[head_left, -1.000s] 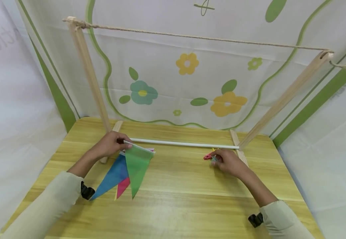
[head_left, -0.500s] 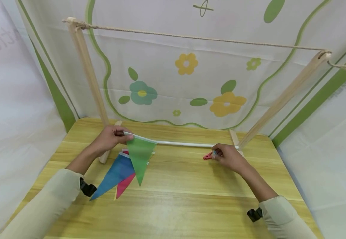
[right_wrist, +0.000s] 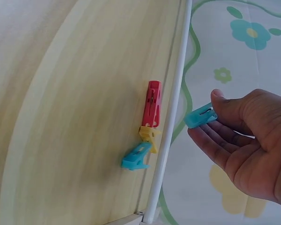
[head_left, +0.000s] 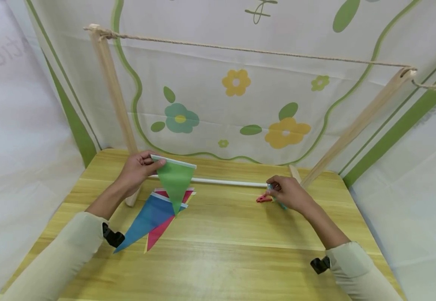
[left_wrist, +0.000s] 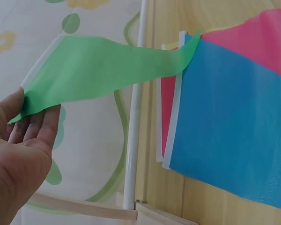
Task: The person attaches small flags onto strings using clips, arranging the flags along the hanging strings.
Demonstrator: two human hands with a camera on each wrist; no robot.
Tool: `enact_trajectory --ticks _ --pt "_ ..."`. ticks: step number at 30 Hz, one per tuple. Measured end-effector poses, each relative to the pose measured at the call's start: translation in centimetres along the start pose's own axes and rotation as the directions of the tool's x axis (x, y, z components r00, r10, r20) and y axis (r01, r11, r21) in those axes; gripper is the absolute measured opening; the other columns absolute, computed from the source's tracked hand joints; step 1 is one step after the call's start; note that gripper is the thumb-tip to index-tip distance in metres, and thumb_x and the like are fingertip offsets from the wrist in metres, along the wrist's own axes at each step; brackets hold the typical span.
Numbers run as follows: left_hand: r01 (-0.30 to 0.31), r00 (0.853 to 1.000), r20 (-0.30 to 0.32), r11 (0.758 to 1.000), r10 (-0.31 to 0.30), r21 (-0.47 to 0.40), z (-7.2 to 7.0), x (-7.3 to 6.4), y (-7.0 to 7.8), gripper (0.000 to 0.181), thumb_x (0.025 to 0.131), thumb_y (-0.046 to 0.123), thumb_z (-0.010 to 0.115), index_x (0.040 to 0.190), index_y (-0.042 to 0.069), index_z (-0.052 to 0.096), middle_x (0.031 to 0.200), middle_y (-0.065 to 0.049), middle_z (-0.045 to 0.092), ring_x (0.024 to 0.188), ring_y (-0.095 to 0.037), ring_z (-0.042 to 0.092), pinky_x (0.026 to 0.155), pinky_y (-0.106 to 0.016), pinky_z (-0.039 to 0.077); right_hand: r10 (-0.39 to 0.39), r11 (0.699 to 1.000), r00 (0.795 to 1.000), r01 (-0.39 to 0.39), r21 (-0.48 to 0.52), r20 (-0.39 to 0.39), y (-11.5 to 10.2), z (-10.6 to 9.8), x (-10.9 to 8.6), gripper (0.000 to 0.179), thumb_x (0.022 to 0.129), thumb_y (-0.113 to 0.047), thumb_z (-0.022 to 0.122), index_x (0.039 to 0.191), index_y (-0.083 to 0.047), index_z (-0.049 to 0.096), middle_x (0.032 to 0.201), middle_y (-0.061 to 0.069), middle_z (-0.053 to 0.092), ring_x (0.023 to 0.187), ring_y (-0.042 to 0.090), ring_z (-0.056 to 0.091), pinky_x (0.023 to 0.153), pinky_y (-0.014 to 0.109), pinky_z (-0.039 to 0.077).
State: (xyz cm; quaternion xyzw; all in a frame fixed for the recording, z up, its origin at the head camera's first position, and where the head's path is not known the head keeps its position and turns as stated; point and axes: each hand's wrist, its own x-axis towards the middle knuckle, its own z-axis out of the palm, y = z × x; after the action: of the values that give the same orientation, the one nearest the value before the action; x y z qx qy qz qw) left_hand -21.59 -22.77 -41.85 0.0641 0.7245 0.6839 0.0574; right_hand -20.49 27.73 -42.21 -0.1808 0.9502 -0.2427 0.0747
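Note:
My left hand pinches a green triangular flag by one end of its white top edge, with thumb in front. The flag hangs point down, raised over a blue flag and a pinkish-red flag that overlap on the table. A sliver of yellow shows under the red one. At the right, my right hand holds a light-blue clothespin between thumb and fingers. Beneath it on the table lie a red clothespin, a yellow clothespin and another blue clothespin, close together.
Two wooden posts, left and right, carry a twine line stretched across the top. A white rod joins their bases. Behind hangs a flower-printed cloth. The wooden tabletop extends in front.
My left hand has raised the green flag off the others, its top edge now above the rod. My right hand has lifted a light-blue clothespin slightly from the group on the table.

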Motion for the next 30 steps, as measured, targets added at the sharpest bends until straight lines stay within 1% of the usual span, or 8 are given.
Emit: enact_trajectory --ticks 2,4,13,16,22,24,26,30 --pt "-0.004 1.000 -0.017 0.999 0.003 -0.050 0.1 0.1 0.1 0.013 0.113 0.019 0.073 0.119 0.008 0.075 0.094 0.009 0.082 0.089 -0.006 0.080 0.085 -0.025 0.070 0.004 1.000 1.000 -0.004 -0.003 -0.001 -0.1 -0.2 0.0 0.041 0.111 -0.018 0.074 0.141 0.010 0.069 0.119 0.020 0.081 0.111 0.035 0.079 0.097 0.052 0.068" --pt "-0.010 0.999 -0.036 0.996 0.007 -0.089 0.3 0.2 0.3 0.010 0.112 0.018 0.074 0.116 0.010 0.076 0.093 0.008 0.082 0.088 -0.006 0.080 0.083 -0.024 0.070 0.003 1.000 1.000 -0.003 -0.001 0.002 -0.2 -0.4 0.0 0.042 0.111 -0.017 0.074 0.142 0.011 0.068 0.118 0.019 0.081 0.110 0.034 0.078 0.096 0.052 0.068" --pt "-0.069 0.994 -0.100 0.982 0.052 -0.175 0.6 0.3 1.2 0.006 0.111 0.016 0.074 0.114 0.012 0.078 0.102 0.011 0.086 0.094 -0.005 0.081 0.086 -0.020 0.068 -0.010 1.000 1.000 0.010 -0.003 -0.022 -1.0 -1.2 0.4 0.040 0.112 -0.011 0.072 0.145 0.010 0.068 0.119 0.020 0.080 0.112 0.037 0.078 0.097 0.053 0.068" --pt "-0.091 0.991 -0.112 0.969 0.067 -0.229 0.7 0.4 1.6 0.007 0.111 0.015 0.074 0.116 0.012 0.077 0.103 0.009 0.085 0.096 -0.006 0.080 0.086 -0.021 0.068 -0.018 1.000 0.999 0.018 -0.003 -0.028 -1.4 -1.7 0.5 0.038 0.112 -0.011 0.072 0.144 0.009 0.069 0.121 0.021 0.080 0.114 0.039 0.079 0.098 0.054 0.068" --pt "-0.127 0.989 -0.115 0.932 0.093 -0.340 1.1 0.8 2.5 0.006 0.111 0.014 0.073 0.115 0.011 0.077 0.103 0.004 0.083 0.096 -0.009 0.079 0.087 -0.022 0.067 -0.031 1.000 0.999 0.031 0.004 -0.037 -2.2 -2.8 1.0 0.037 0.113 -0.012 0.070 0.145 0.007 0.068 0.122 0.021 0.079 0.116 0.041 0.079 0.100 0.055 0.068" --pt "-0.139 0.988 -0.120 0.922 0.102 -0.362 1.2 0.9 2.8 0.006 0.110 0.014 0.073 0.114 0.010 0.076 0.098 0.004 0.081 0.093 -0.009 0.076 0.085 -0.021 0.066 -0.032 0.999 0.998 0.032 0.006 -0.045 -2.6 -3.2 1.3 0.036 0.114 -0.013 0.069 0.145 0.007 0.068 0.122 0.022 0.079 0.116 0.041 0.078 0.100 0.056 0.068" --pt "-0.150 0.986 -0.129 0.911 0.108 -0.384 1.4 1.1 3.1 0.006 0.110 0.014 0.073 0.112 0.009 0.076 0.088 0.005 0.074 0.087 -0.009 0.071 0.082 -0.021 0.064 -0.028 1.000 0.998 0.028 0.012 -0.052 -3.0 -3.7 1.4 0.037 0.114 -0.013 0.069 0.145 0.006 0.068 0.123 0.022 0.079 0.116 0.040 0.078 0.101 0.056 0.067" --pt "-0.165 0.983 -0.144 0.900 0.115 -0.403 1.6 1.3 3.5 0.010 0.110 0.013 0.073 0.101 0.009 0.072 0.073 0.006 0.053 0.078 -0.009 0.060 0.076 -0.021 0.059 -0.022 1.000 0.998 0.023 0.016 -0.060 -3.8 -4.5 1.7 0.037 0.114 -0.013 0.069 0.146 0.006 0.068 0.125 0.023 0.079 0.118 0.041 0.077 0.103 0.057 0.066"
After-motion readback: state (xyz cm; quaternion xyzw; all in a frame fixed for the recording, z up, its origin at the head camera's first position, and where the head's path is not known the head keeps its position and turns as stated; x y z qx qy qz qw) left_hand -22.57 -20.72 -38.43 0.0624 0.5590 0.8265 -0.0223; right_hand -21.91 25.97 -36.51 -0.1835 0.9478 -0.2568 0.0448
